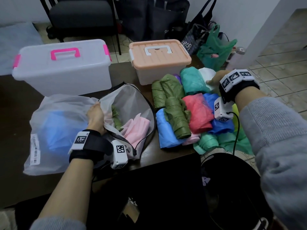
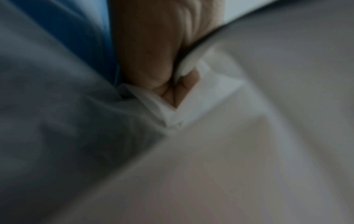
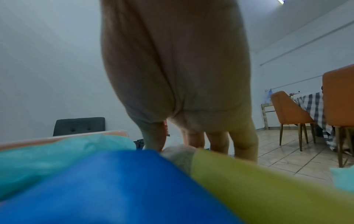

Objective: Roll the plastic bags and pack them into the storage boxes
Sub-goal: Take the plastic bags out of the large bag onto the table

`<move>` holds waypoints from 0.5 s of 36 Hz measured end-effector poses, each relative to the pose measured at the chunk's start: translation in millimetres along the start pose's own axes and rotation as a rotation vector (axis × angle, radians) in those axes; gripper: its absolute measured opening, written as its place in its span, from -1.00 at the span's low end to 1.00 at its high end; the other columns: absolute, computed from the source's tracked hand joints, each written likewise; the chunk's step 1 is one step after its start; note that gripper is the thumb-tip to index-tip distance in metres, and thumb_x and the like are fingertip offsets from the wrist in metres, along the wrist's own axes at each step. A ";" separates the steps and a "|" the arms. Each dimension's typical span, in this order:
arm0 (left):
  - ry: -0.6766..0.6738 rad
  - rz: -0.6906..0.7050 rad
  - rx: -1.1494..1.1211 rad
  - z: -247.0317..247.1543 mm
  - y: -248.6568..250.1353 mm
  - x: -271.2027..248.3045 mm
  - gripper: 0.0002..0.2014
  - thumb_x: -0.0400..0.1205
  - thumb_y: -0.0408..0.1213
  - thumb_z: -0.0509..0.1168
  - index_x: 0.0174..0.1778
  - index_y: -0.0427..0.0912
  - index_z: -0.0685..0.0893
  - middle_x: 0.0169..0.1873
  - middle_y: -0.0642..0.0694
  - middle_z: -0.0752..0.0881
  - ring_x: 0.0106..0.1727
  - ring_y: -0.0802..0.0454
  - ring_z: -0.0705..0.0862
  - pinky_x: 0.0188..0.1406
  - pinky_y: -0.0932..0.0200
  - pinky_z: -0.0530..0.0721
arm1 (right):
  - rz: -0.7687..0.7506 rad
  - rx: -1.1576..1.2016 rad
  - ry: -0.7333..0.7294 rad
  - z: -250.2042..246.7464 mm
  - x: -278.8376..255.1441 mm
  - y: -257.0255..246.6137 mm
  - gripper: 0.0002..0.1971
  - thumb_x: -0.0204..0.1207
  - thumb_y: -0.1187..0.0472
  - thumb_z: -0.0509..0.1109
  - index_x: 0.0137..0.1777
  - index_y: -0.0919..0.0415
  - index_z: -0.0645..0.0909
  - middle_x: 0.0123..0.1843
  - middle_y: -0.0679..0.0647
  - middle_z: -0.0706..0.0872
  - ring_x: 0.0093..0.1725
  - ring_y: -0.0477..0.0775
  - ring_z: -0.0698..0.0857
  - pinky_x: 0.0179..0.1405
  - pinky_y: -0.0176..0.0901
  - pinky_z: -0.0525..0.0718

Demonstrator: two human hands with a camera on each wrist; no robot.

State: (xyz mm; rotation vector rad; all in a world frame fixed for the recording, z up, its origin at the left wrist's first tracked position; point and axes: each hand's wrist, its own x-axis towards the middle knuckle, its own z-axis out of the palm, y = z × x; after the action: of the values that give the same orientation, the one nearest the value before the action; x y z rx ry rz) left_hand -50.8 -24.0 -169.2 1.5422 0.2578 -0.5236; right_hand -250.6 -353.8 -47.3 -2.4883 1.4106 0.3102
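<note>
A pile of rolled plastic bags lies on the dark table [image 1: 16, 113]: olive [image 1: 177, 118], red [image 1: 197, 112], light blue [image 1: 167, 130], teal [image 1: 191, 80] and a white one [image 1: 206, 74] at the back. My right hand [image 1: 214, 78] reaches over the pile, its straight fingers [image 3: 245, 142] touching the white bag [image 3: 178, 153]. My left hand [image 1: 95, 117] grips the black-edged rim of a mesh pouch [image 1: 129, 103] that holds a pink bag [image 1: 136, 128] and an olive one. Behind stand a clear box with a pink handle [image 1: 63, 68] and a peach-lidded box [image 1: 159, 55], both closed.
A large translucent bag [image 1: 54, 130] with something blue inside lies under my left hand. Beyond the table are a black chair [image 1: 79, 15], dark tote bags [image 1: 149, 17] and a loose green bag [image 1: 214, 48] on the tiled floor. Orange chairs [image 3: 291, 112] stand to the right.
</note>
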 end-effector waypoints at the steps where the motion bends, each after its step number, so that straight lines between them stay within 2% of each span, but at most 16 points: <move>1: 0.002 -0.005 0.006 -2.5 -2.1 4.2 -0.73 0.66 -0.05 0.11 -0.11 -0.08 0.66 -0.02 -0.16 0.71 0.13 -0.21 0.69 0.24 -0.18 0.64 | -0.004 0.019 0.002 -0.3 1.0 0.7 -0.49 0.60 -0.09 0.29 0.23 0.41 0.59 0.17 0.32 0.68 0.16 0.30 0.62 0.30 0.07 0.49; 3: 0.008 -0.003 0.010 -5.7 -7.4 13.7 -0.71 0.58 -0.02 0.11 -0.14 -0.09 0.68 -0.01 -0.19 0.71 0.18 -0.28 0.69 0.25 -0.30 0.61 | 0.023 0.022 -0.001 -0.7 3.3 2.1 -0.44 0.60 -0.13 0.27 0.34 0.37 0.54 0.31 0.32 0.62 0.27 0.29 0.58 0.31 0.04 0.42; 5: 0.008 -0.001 0.029 -4.6 -4.0 8.1 -0.71 0.55 -0.04 0.11 -0.17 -0.10 0.68 -0.01 -0.20 0.70 0.16 -0.27 0.69 0.24 -0.28 0.63 | 0.061 0.030 -0.014 -1.7 3.1 0.3 -0.36 0.61 -0.17 0.22 0.48 0.34 0.42 0.48 0.28 0.49 0.44 0.27 0.47 0.39 0.04 0.34; 8: 0.004 -0.014 -0.011 -0.7 -0.2 -1.1 -0.71 0.66 -0.10 0.14 0.09 -0.18 0.65 0.00 -0.17 0.69 0.04 -0.17 0.69 0.15 -0.09 0.69 | 0.095 0.064 -0.028 -2.3 5.3 -2.6 -0.35 0.65 -0.17 0.14 0.55 0.32 0.33 0.57 0.26 0.38 0.54 0.26 0.35 0.48 0.08 0.24; 10: 0.003 -0.012 -0.010 0.8 0.2 -2.0 -0.69 0.68 -0.12 0.13 0.18 -0.21 0.64 0.02 -0.17 0.69 0.04 -0.16 0.68 0.14 -0.07 0.68 | 0.096 0.092 -0.016 -4.9 4.7 -2.7 -0.38 0.67 -0.13 0.13 0.54 0.34 0.34 0.56 0.27 0.39 0.54 0.28 0.36 0.48 0.10 0.25; 11: 0.003 -0.005 -0.001 1.0 0.7 -2.5 -0.72 0.68 -0.14 0.13 0.10 -0.19 0.67 -0.02 -0.16 0.70 0.03 -0.16 0.69 0.13 -0.07 0.69 | 0.091 0.117 -0.009 -6.5 5.4 -1.9 -0.39 0.67 -0.11 0.14 0.53 0.35 0.35 0.54 0.29 0.41 0.52 0.29 0.38 0.48 0.11 0.29; 13: -0.009 -0.003 0.002 0.3 0.9 -2.9 -0.79 0.68 -0.19 0.13 -0.17 -0.10 0.64 -0.20 -0.10 0.68 -0.13 -0.10 0.69 -0.11 0.05 0.71 | 0.060 0.163 -0.025 -11.3 3.2 -2.0 -0.42 0.66 -0.06 0.20 0.50 0.38 0.38 0.51 0.32 0.44 0.49 0.32 0.42 0.49 0.15 0.34; 14: -0.019 -0.007 -0.007 0.4 1.4 -4.4 -0.78 0.68 -0.21 0.14 -0.25 -0.08 0.61 -0.27 -0.07 0.65 -0.23 -0.05 0.66 -0.23 0.11 0.67 | 0.047 0.185 -0.025 -14.8 1.4 -3.5 -0.44 0.65 -0.01 0.23 0.48 0.41 0.39 0.50 0.32 0.46 0.48 0.32 0.43 0.49 0.17 0.36; 15: -0.033 -0.008 -0.007 1.0 1.3 -5.1 -0.76 0.68 -0.23 0.14 -0.29 -0.07 0.58 -0.29 -0.07 0.64 -0.28 -0.03 0.63 -0.27 0.13 0.65 | 0.042 0.181 -0.015 -18.4 -2.1 -6.8 -0.46 0.65 0.03 0.26 0.47 0.43 0.40 0.49 0.32 0.48 0.47 0.32 0.45 0.47 0.15 0.38; 16: -0.041 0.009 0.001 1.0 1.1 -4.4 -0.75 0.69 -0.24 0.12 -0.31 -0.07 0.57 -0.27 -0.10 0.64 -0.29 -0.03 0.62 -0.24 0.10 0.64 | 0.042 0.163 -0.001 -23.6 -7.9 -11.4 -0.47 0.65 0.06 0.27 0.46 0.45 0.41 0.47 0.32 0.48 0.46 0.32 0.45 0.46 0.12 0.39; 18: -0.053 0.040 0.034 0.2 1.4 -6.3 -0.72 0.70 -0.25 0.07 -0.29 -0.08 0.58 -0.20 -0.17 0.65 -0.17 -0.11 0.65 -0.06 -0.03 0.66 | 0.024 0.107 0.045 -34.6 -19.2 -22.9 -0.47 0.65 0.06 0.26 0.45 0.46 0.40 0.47 0.34 0.48 0.44 0.31 0.46 0.39 0.05 0.42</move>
State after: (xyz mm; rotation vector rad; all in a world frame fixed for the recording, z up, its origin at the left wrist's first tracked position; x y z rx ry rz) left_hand -55.6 -23.3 -165.0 1.5613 0.1784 -0.5390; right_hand -238.7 -338.4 -5.9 -2.4081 1.4354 0.1794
